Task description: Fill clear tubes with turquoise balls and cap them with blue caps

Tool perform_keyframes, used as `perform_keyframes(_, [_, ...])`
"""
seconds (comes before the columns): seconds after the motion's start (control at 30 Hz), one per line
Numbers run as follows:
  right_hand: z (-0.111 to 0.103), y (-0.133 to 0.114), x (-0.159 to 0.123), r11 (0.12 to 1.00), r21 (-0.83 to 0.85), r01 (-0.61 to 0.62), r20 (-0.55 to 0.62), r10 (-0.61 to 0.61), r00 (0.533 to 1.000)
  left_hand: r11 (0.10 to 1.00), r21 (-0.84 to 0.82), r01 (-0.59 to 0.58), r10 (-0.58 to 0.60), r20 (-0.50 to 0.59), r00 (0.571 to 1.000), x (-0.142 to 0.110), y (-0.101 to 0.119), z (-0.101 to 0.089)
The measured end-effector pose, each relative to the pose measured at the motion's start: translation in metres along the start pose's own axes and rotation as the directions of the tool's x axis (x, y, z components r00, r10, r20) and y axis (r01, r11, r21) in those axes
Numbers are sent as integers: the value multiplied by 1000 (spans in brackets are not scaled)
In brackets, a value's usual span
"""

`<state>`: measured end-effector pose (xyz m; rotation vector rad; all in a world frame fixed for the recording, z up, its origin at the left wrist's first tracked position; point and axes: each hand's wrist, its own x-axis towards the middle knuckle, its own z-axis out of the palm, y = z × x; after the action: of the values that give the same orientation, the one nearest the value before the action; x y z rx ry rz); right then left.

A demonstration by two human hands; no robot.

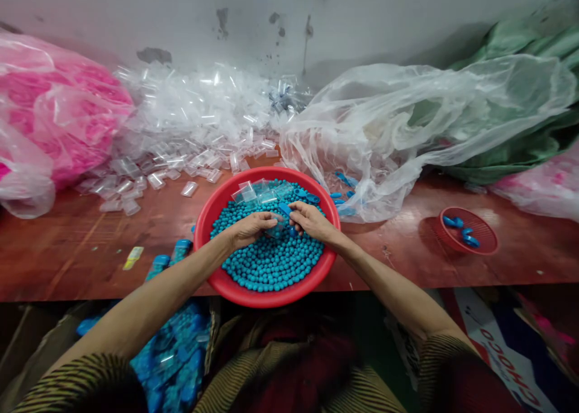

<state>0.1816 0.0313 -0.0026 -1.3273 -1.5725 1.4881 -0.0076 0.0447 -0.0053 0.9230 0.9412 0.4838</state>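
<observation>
A round red basin (pixel 210 274) filled with small blue beads (pixel 266 268) sits at the table's front edge. Over the beads, my left hand (pixel 251 228) is closed in a pinch on a small clear plastic case (pixel 274 231), partly hidden by the fingers. Close beside it, my right hand (pixel 310 221) pinches a blue plastic piece (pixel 284 209). Another small blue part shows below the right fingers. On top of the beads, toward the far rim, lie several clear plastic cases (pixel 248 192) and a few blue pieces (pixel 307 196).
Behind the basin, clear plastic cases (pixel 199 117) are heaped against the wall. Pink pieces fill a bag (pixel 67 111) at left; a crumpled clear bag (pixel 389 123) lies right. A small red basket (pixel 468 231) holds blue pieces. Below left, a box contains blue bead-filled cases (pixel 172 353).
</observation>
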Motion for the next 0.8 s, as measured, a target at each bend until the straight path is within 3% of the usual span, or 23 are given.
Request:
perform_keyframes(0.17, [2, 5, -1, 996, -40, 85, 0, -85, 996, 998, 56, -18, 20, -38, 999, -12, 1, 2])
perform_keyframes(0.3, [0, 9, -1, 979, -152, 139, -61, -150, 987, 892, 432, 130, -25, -241, 970, -9, 0, -1])
perform_keyframes(0.4, [-1, 9, -1, 971, -183, 155, -75, -171, 982, 820, 550, 157, 25, -308, 951, 6, -4, -1])
perform_keyframes(0.6, [-3, 5, -3, 996, -33, 88, -114, -91, 989, 893, 430, 129, -51, -187, 981, 33, -4, 9])
perform_keyframes(0.8, [-4, 1, -5, 991, 107, 82, -155, -65, 986, 997, 72, -4, 3, 14, 1000, 14, 3, -3])
